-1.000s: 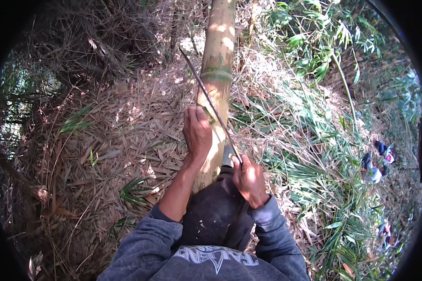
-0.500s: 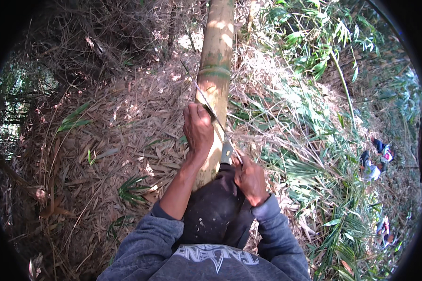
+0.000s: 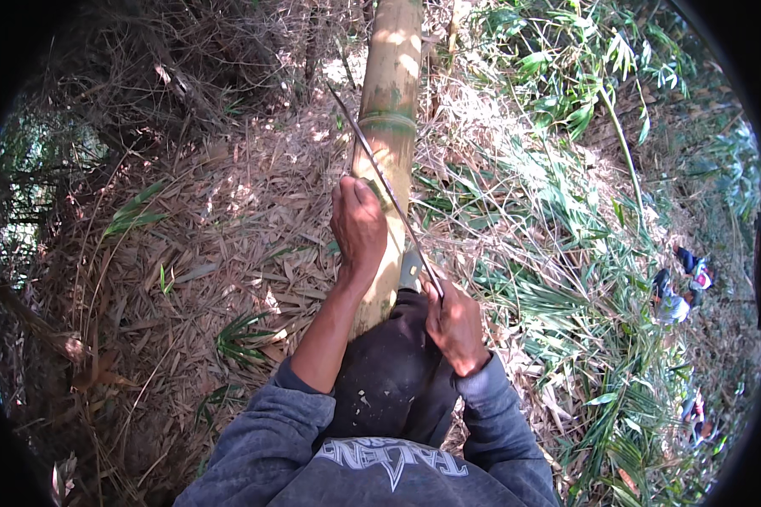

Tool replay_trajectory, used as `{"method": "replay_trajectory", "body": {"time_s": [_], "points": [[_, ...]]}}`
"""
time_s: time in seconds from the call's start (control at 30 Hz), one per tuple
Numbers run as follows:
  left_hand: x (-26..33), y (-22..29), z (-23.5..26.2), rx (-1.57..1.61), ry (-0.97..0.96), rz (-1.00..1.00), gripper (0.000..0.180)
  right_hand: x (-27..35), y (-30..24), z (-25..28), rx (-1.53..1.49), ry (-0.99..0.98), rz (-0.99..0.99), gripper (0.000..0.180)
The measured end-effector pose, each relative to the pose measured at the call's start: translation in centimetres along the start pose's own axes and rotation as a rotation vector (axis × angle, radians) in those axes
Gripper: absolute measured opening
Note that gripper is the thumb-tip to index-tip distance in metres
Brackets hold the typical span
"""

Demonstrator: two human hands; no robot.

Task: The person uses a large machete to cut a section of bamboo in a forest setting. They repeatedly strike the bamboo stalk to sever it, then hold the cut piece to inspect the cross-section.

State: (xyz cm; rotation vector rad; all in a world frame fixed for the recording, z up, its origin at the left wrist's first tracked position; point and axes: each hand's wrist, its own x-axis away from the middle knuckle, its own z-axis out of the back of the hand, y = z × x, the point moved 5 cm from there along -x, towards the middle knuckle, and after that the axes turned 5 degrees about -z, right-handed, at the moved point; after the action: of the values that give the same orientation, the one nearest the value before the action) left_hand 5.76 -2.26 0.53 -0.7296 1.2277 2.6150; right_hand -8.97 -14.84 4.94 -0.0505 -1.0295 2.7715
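A thick yellow-green bamboo pole (image 3: 391,101) lies along the ground, running away from me. My left hand (image 3: 358,221) presses down on top of it, fingers wrapped over its left side. My right hand (image 3: 453,325) is closed around the handle of a long thin blade (image 3: 380,173), which slants up and to the left across the pole, just past my left hand. My dark-trousered knee (image 3: 389,372) rests against the near end of the pole.
Dry bamboo leaves and twigs (image 3: 211,253) cover the ground on the left. Green leafy shoots (image 3: 566,279) grow on the right. Other people (image 3: 681,287) are far off at the right edge, downslope.
The blade dropped against the pole half a second ago and is now raised again, slanting up to the left. My left hand has stayed on the pole.
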Motion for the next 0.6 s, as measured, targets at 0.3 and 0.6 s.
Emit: {"method": "replay_trajectory", "body": {"time_s": [0.3,0.6], "points": [[0.1,0.3,0.1,0.046,-0.03,0.122,0.018,0.2,2.4,-1.3,0.021,-0.008,-0.064,0.012],[-0.1,0.1,-0.1,0.05,-0.044,0.175,0.022,0.5,2.5,-0.8,0.029,0.053,0.002,0.014]]}}
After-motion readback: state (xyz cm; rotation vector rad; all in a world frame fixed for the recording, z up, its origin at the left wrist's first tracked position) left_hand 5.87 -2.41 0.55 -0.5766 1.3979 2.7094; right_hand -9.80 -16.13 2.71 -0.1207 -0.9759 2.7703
